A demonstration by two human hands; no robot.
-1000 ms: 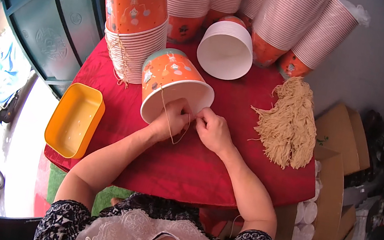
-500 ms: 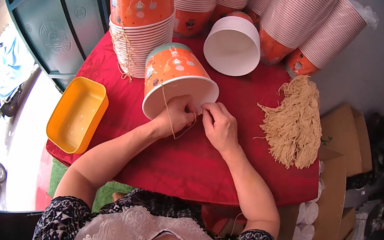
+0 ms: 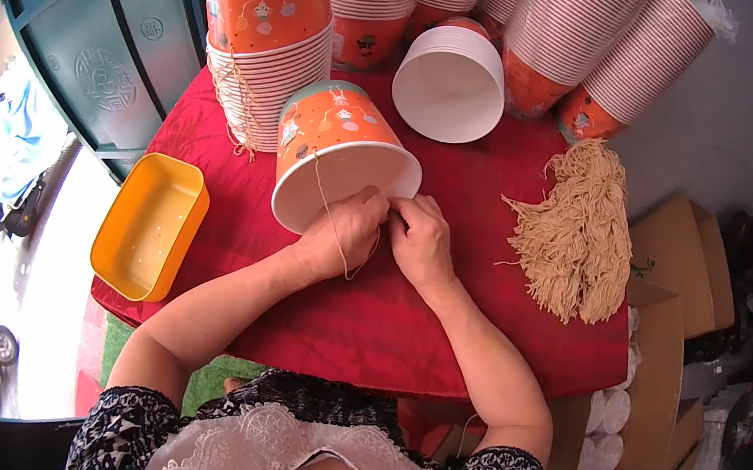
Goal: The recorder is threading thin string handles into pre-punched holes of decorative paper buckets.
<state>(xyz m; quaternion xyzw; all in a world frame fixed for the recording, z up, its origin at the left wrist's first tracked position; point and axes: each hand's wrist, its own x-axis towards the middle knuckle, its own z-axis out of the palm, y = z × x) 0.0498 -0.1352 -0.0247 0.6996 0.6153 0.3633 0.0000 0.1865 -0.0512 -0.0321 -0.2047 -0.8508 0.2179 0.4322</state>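
Observation:
An orange paper bucket (image 3: 340, 124) with a green band lies tilted on the red cloth, its white mouth facing me. A thin tan string (image 3: 321, 188) comes from its side, crosses the rim and hangs in a loop over my left hand (image 3: 344, 233). That hand is closed at the bucket's near rim, with the string running back up toward its fingertips. Beside it, my right hand (image 3: 422, 245) is closed too, thumb and finger pinched against the rim's right side. Whatever lies between its fingertips is hidden.
A bundle of tan strings (image 3: 581, 234) lies to the right, a yellow plastic tub (image 3: 148, 232) to the left. Nested bucket stacks (image 3: 267, 82) line the back, near another white-mouthed bucket (image 3: 451, 88). Cardboard boxes (image 3: 652, 371) stand beyond the table's right edge.
Both hands have drawn closer together at the bucket's rim, the right moving slightly left. The string loop hangs a little differently over my left hand.

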